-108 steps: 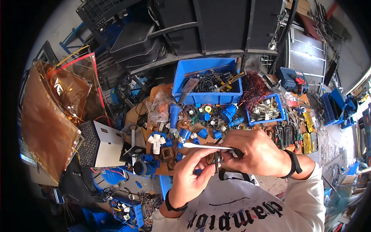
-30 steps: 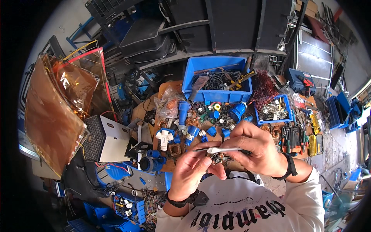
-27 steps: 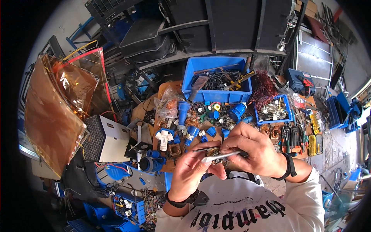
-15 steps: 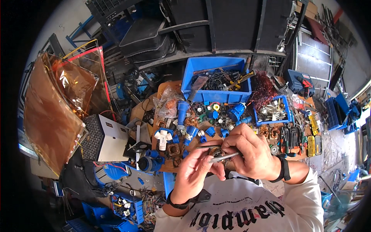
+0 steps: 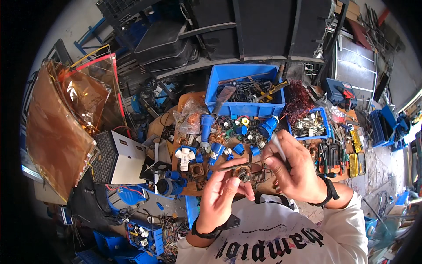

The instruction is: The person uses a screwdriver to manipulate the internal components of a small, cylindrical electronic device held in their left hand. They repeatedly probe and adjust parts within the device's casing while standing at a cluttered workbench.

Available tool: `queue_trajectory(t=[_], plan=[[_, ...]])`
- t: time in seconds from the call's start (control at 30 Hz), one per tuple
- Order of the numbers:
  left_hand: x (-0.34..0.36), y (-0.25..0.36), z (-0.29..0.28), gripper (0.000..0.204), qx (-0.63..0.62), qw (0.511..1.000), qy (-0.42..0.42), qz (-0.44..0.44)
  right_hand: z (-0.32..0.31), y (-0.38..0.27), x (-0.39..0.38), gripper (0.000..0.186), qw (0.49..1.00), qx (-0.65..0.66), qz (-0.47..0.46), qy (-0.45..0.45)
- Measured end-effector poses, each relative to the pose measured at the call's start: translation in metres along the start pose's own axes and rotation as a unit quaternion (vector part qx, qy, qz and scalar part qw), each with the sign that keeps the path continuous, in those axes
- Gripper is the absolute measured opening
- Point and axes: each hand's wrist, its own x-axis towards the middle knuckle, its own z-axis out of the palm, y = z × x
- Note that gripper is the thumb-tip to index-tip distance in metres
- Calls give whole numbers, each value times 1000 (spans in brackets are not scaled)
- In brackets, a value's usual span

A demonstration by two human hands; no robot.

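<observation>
We are in a cluttered repair workshop. At twelve o'clock a big blue bin (image 5: 246,90) holds cables and tools. At two o'clock a smaller blue tray (image 5: 311,125) holds metal parts, beside a row of screwdrivers (image 5: 327,156). Blue plugs (image 5: 210,132) and copper wire (image 5: 299,101) litter the wooden bench (image 5: 184,99).

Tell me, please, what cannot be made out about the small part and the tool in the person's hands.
- Small metal part, head view: too small, and half covered by the left hand, to tell its kind.
- Slim tool, head view: its lower end is hidden inside the right hand; whether it touches the part is unclear.
- Large blue bin, head view: its tangled contents are too small to sort.
</observation>
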Motion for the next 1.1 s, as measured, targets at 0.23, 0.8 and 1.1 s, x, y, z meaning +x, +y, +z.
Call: queue_trajectory(t=[0.23,0.8,1.1], plan=[[7,-2,-19,39,-269,962,-28,-50,8,9,-7,6,964,191,187,-7],[-5,-25,-52,38,-275,940,201,0,35,134,38,13,887,311,340,-27],[-115,-66,-112,35,-265,831,488,34,115,232,82,14,867,298,386,-103]])
